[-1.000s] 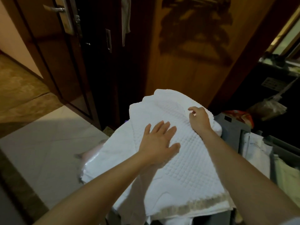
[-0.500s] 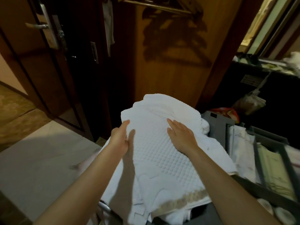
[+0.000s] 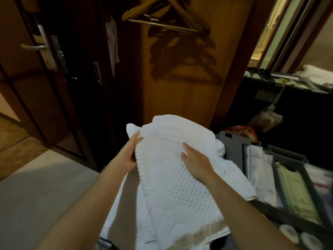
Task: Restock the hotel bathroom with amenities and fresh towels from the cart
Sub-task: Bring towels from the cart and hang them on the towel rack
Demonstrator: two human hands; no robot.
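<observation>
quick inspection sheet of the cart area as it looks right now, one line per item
surface: grey cart, top mostly covered by linen
job's things: white waffle towel on top of a white pile; packets in the cart's compartments
clutter: orange wrapper and hanging bag behind the cart
grippers: left hand grips the towel's left edge; right hand lies flat on top
cables: nothing seen
surroundings: wooden hangers, door with metal handle, tiled floor

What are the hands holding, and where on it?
The left hand grips the white waffle towel by its left edge; the right hand lies flat on top.
</observation>
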